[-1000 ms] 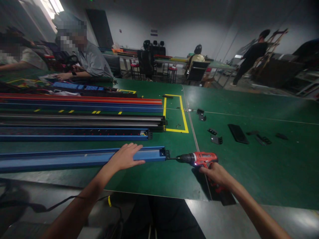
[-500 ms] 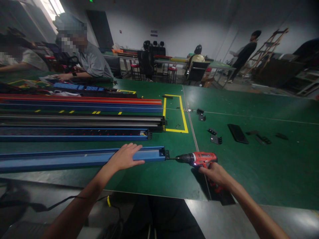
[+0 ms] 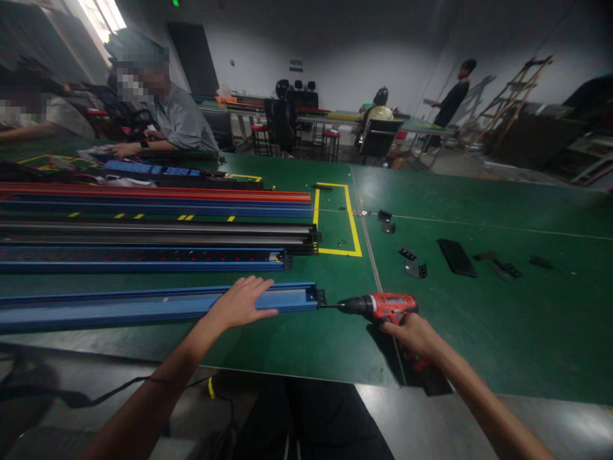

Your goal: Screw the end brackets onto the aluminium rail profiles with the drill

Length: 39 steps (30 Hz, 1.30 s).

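Observation:
A long blue metal channel (image 3: pixel 119 304) lies along the near edge of the green table (image 3: pixel 479 319). My left hand (image 3: pixel 242 301) rests flat on it near its right end, fingers spread. My right hand (image 3: pixel 414 335) grips the handle of a red cordless drill (image 3: pixel 383 305). The drill's bit points left and touches the small black end piece (image 3: pixel 320 297) on the channel's right end.
More long channels, blue, black and red (image 3: pixel 158 223), lie parallel behind. A yellow taped rectangle (image 3: pixel 338 220) and small black parts (image 3: pixel 457 257) lie on the table. Two people sit at the far left (image 3: pixel 172 115); another person walks at the back right (image 3: pixel 450 102).
My hands, the drill and the channel have stayed where they were. The person at the back right has walked further left.

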{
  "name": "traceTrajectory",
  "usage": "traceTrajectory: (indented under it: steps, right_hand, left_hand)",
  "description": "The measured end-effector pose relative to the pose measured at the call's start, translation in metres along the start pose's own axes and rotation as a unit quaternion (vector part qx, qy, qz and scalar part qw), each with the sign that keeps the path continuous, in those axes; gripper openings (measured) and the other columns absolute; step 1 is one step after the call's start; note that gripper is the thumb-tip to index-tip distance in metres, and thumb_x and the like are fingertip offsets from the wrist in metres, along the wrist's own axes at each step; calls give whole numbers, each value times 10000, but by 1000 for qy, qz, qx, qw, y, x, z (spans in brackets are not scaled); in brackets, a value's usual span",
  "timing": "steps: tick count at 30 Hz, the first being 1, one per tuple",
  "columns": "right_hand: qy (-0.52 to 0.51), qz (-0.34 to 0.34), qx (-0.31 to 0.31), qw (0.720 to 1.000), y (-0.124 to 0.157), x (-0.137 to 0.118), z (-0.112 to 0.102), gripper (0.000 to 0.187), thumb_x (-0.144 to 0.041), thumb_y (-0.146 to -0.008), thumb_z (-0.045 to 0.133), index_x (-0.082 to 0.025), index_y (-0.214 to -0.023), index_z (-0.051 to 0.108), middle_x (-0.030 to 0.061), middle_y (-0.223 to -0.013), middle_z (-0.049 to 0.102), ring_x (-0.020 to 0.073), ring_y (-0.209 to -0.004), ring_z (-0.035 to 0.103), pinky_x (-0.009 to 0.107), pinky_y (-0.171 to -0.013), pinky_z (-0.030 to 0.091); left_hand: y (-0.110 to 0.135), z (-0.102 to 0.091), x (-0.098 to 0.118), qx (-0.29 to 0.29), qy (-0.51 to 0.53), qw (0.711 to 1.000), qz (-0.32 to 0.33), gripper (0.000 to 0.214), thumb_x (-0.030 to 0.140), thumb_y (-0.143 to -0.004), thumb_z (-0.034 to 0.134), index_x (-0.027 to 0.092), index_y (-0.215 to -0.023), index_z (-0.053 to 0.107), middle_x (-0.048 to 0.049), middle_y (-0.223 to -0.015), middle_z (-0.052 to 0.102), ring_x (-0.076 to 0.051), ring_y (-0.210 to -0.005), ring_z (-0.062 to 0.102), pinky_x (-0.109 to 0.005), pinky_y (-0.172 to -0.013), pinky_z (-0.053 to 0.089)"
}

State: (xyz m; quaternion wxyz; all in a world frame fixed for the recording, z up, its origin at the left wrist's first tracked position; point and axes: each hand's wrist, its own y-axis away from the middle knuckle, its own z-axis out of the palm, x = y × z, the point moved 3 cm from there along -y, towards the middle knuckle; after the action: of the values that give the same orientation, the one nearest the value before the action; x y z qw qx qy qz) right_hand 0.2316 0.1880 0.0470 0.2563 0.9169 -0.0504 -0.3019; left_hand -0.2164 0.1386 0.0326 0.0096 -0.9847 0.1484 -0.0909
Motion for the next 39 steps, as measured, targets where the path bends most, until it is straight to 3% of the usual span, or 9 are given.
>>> traceTrajectory:
  steps: [7,39]
  right_hand:
    - [-11,-13,-9,1000,5,-4,0,259,-343,-873,656,-201,-677,562,-16,-550,572,115,-451,523,233,-405,448]
    - [-15,3,-18,1000,9,-10,-2,259,-360,-875,649,-197,-693,563,-13,-568,565,123,-491,534,234,-465,449]
  left_hand:
    - [-1,0,1,-11,-4,1000,-2,889,854,-900,430,174,-1451,586,-170,-1277,690,-351,-1166,608,-469,-1019,433]
    - [0,1,-1,-11,-5,1000,-5,893,845,-904,449,160,-1463,580,-175,-1318,679,-352,-1229,599,-475,-1064,429]
